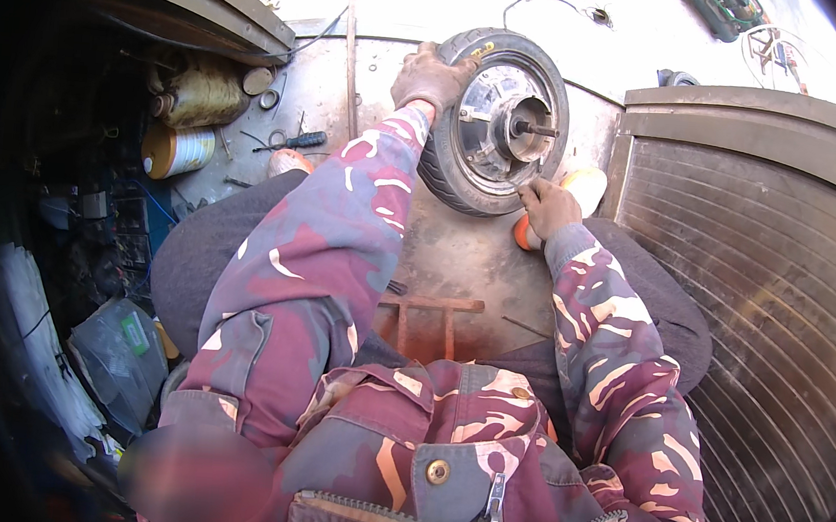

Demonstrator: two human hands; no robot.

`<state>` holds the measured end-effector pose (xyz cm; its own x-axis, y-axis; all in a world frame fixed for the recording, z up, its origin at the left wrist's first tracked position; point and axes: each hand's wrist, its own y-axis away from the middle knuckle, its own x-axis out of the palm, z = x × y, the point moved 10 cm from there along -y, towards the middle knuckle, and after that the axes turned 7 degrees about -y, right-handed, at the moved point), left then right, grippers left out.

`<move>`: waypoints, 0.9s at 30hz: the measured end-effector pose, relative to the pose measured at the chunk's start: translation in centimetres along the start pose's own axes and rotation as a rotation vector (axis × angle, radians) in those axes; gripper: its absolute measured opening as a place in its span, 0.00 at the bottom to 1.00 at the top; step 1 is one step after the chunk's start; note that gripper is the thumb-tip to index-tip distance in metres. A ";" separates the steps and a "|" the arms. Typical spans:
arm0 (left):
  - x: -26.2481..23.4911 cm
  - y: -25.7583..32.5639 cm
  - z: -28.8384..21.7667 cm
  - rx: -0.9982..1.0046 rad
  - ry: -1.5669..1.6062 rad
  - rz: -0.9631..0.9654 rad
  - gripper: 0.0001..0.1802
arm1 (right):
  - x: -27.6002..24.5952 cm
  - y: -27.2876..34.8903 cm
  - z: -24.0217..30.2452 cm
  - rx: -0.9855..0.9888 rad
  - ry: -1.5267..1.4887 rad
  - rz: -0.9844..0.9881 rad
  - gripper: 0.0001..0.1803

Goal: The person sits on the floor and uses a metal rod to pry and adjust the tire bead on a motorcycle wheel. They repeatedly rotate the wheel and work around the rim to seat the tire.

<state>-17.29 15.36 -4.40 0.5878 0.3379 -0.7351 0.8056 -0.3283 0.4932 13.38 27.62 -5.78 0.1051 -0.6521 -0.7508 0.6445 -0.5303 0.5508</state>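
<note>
A small scooter-type wheel stands on the floor in front of me, its black tyre (442, 172) round a silver metal hub (489, 110) with an axle (540, 130) sticking out toward the right. My left hand (428, 78) is wrapped over the tyre's upper left side, fingers bent on the tread. At the wheel's lower right edge is my right hand (552, 209), with its fingers pinched together close to the rim. Whatever those fingers hold, if anything, is too small to make out. Yellow marks show on the top of the tyre.
A black-handled screwdriver (305, 140) lies left of the wheel, near a yellow can (179, 151) and a dirty plastic bottle (203, 92). A ribbed metal shutter door (764, 229) flanks me on the right. Between my legs stands a reddish metal frame (431, 303).
</note>
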 end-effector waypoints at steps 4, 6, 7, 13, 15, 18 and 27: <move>0.0 -0.1 0.0 0.006 0.001 -0.016 0.47 | 0.2 -0.4 0.3 -0.020 -0.008 -0.008 0.23; -0.1 -0.2 -0.1 0.011 -0.004 -0.030 0.47 | 0.4 -0.5 0.5 -0.017 -0.002 0.001 0.23; -0.1 -0.2 -0.1 0.010 -0.004 -0.034 0.47 | 0.4 -0.5 0.6 -0.013 0.002 -0.001 0.23; -0.1 0.0 -0.1 0.019 -0.003 -0.027 0.47 | -0.2 -0.6 1.8 -0.032 0.050 0.005 0.22; -0.2 0.0 -0.1 0.013 0.000 -0.028 0.47 | -0.4 -0.6 2.5 -0.087 0.091 0.000 0.22; -0.1 0.0 -0.1 0.015 0.015 -0.012 0.47 | -0.5 -0.6 3.5 -0.173 0.160 -0.012 0.21; -0.1 -0.4 0.1 0.030 -0.007 -0.065 0.49 | -0.5 -1.3 6.5 -0.387 0.356 -0.008 0.18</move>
<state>-17.71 15.38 -4.58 0.5335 0.3532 -0.7685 0.8395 -0.3321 0.4302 7.57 25.17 -3.74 0.3064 -0.3885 -0.8690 0.8720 -0.2515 0.4199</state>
